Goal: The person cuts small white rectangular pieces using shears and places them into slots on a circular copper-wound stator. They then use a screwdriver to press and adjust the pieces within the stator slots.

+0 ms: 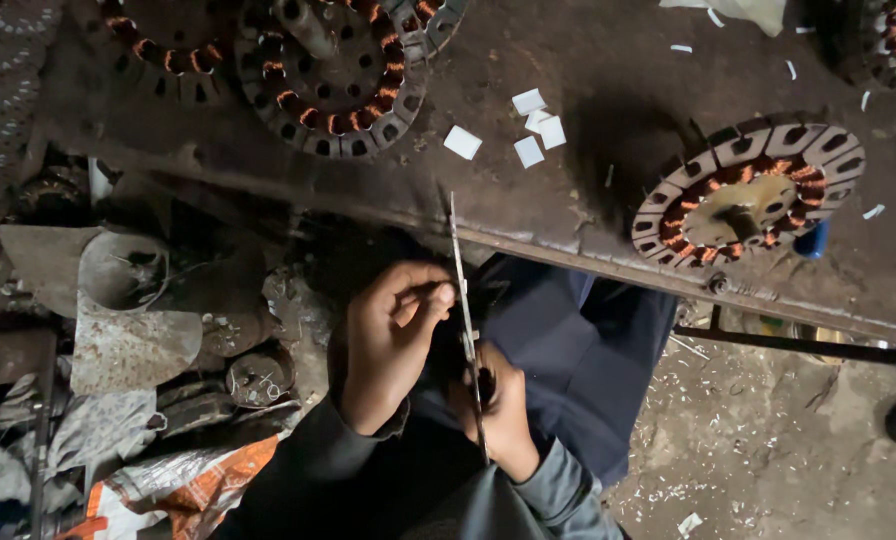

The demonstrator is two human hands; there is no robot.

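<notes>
A: What are the hands doing?

B: The right hand [496,410] is closed around the handles of a pair of scissors [465,310], whose long thin blades point up towards the edge of the table [608,90]. The left hand [393,335] sits just beside the blades, its fingers [430,296] pinched together at the blade edge. They seem to hold something small there, but I cannot tell what it is.

A: And where is all this?

B: Below the table's near edge, over the person's dark blue lap [588,350].

A: What lies on the table?

B: A few small white paper squares [528,125] near the middle, well apart from the hands. To the right, a round motor stator with copper windings [748,195]. Another stator [333,75] sits at the top left.

A: Anything on the floor?

B: Rusty metal parts [128,300] on the left, and white paper scraps [708,440] strewn on the right
</notes>
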